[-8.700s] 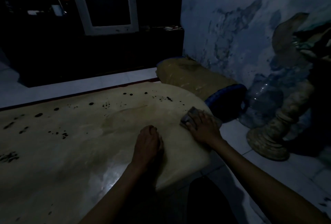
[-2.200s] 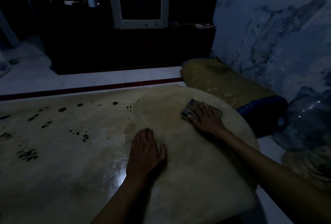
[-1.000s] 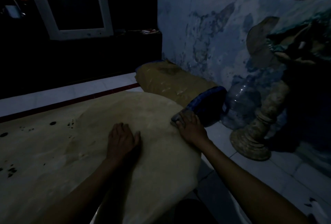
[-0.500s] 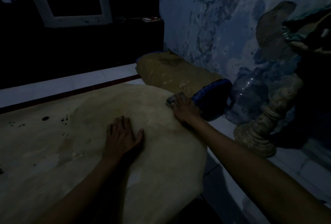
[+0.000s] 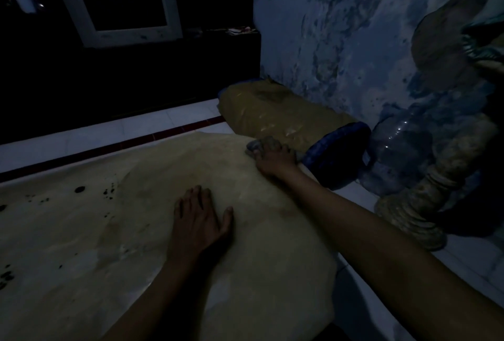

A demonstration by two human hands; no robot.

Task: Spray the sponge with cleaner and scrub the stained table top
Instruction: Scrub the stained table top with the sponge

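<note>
- Pressing: right hand (image 5: 275,159) lies on top of the sponge (image 5: 255,145) at the table top's (image 5: 259,272) far right edge; fingers close together, draped over it. Sponge's grey end pokes out just past the fingertips.
- Left hand (image 5: 200,222) flat on the table, fingers straight and slightly spread, thumb out, holding nothing.
- Dark stains (image 5: 79,189) well left of the left fingertips.
- Lighting dim; whether the right fingers curl under the sponge, cannot tell.
</note>
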